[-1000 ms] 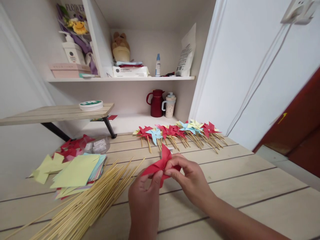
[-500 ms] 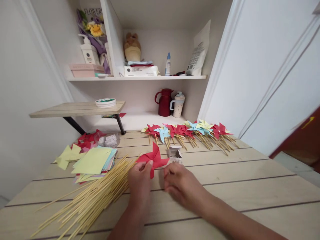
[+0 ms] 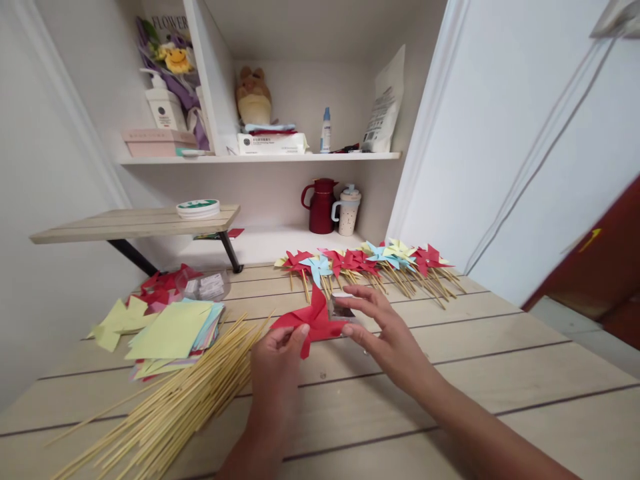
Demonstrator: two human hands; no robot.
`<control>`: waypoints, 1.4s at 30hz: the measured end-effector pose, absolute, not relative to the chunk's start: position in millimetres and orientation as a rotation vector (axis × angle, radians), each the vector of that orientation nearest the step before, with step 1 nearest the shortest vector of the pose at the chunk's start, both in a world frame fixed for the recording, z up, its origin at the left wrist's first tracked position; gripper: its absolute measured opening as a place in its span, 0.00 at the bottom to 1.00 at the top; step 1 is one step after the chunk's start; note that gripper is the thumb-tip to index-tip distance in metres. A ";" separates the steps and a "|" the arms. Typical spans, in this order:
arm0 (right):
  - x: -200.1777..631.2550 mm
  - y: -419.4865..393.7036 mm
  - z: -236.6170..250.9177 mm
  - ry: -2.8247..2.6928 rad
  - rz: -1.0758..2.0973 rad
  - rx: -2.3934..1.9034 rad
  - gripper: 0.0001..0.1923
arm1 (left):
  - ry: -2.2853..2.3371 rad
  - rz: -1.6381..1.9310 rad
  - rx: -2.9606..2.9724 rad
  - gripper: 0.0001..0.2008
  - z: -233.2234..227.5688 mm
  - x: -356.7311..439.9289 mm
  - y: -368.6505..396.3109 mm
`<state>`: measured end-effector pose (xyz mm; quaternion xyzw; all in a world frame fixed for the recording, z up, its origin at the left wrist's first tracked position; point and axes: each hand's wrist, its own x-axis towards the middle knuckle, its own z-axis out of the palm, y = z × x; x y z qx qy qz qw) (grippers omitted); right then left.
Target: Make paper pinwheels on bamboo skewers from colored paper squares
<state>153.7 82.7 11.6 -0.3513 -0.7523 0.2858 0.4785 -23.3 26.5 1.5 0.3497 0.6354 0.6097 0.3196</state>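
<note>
Changes since prior frames: both hands were pinching the red pinwheel together; then R hand let go and dropped toward the table. Now R hand (image 3: 387, 330) is further fwd, fingers spread over the small box (image 3: 341, 308), apparently touching its edge, not closed on it. Judged: folding done, R hand fetching sth from the box; contents too small to tell.

L to R:
- Paper stack (image 3: 173, 330), 1 pile, yellow sheet on top, blue/pink edges below; loose yellow and red pieces behind it, count unclear.
- Clear tub (image 3: 206, 285), 1, behind the stack.
- Sticks (image 3: 170, 400), 1 loose heap, too many to count, fanning toward the near left table edge.
- L hand (image 3: 280, 353), thumb and fingers pinched on the lower blade of the pinwheel (image 3: 313, 321); 1 in hand, red, held just above the table (image 3: 500, 373), touching the box on its left side.
- Finished pinwheels (image 3: 370, 260) on sticks, 1 row at the back of the table; roughly a dozen, red, blue, yellow; overlap blocks an exact count.
- Shelf: 1 red jug (image 3: 319, 205), 1 cup (image 3: 345, 210) beside it.
</note>
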 end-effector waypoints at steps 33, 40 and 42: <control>147.5 76.1 14.8 -1.628 1.118 -0.946 0.12 | 1.307 1.515 0.972 0.16 2.3 -15.2 29.3; 145.8 74.6 15.2 -1.660 1.059 -0.952 0.11 | 1.391 1.516 1.067 0.11 2.3 -14.5 26.4; 144.6 73.4 16.7 -1.687 1.016 -0.929 0.09 | 1.386 1.535 1.074 0.10 1.7 -14.6 26.7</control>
